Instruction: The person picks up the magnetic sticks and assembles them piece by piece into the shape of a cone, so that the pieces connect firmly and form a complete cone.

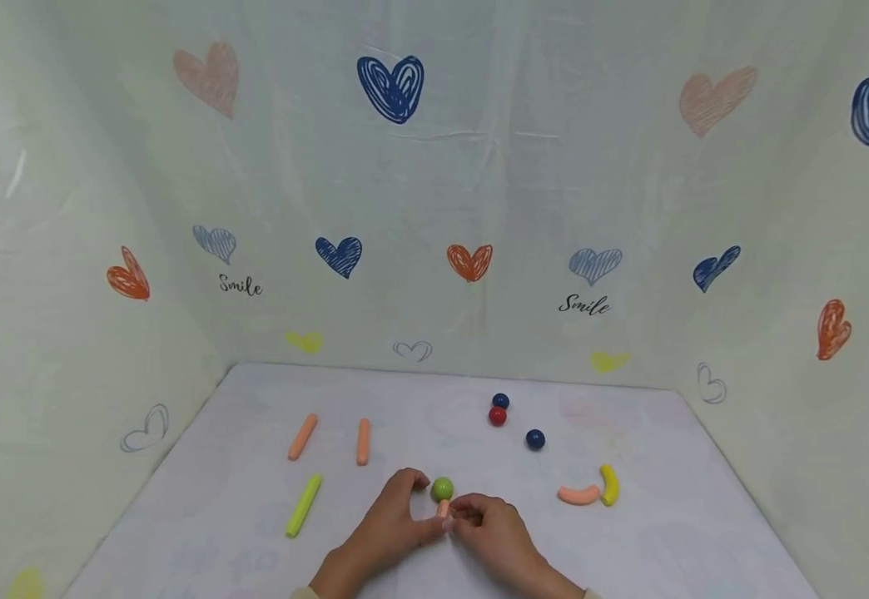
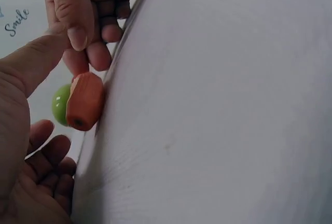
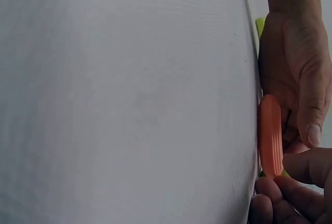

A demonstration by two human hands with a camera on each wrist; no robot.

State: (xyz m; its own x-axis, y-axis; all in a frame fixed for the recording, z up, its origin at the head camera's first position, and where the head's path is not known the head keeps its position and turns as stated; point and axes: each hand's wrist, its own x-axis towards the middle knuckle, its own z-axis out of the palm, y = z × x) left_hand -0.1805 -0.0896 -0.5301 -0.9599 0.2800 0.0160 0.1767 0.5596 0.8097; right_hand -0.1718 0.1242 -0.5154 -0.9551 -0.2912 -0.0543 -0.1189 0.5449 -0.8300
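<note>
A shiny green ball (image 1: 443, 488) sits against the far end of a short orange ribbed stick (image 1: 444, 508) low over the table. My right hand (image 1: 496, 537) pinches the stick from the right with its fingertips, its other fingers curled. From the left, my left hand (image 1: 397, 520) arches round the pair, thumb stretched toward the stick's near end and fingers beside the ball. In the left wrist view, the orange stick (image 2: 86, 102) shows its end, with the ball (image 2: 60, 105) partly hidden behind it. The right wrist view shows the stick (image 3: 271, 136) lengthwise beside the thumb.
Two orange sticks (image 1: 363, 442) and a yellow-green stick (image 1: 303, 506) lie to the left. Farther back on the right are two dark blue balls (image 1: 535, 439) and a red ball (image 1: 498, 416). Curved orange (image 1: 578, 496) and yellow (image 1: 610, 485) pieces lie on the right.
</note>
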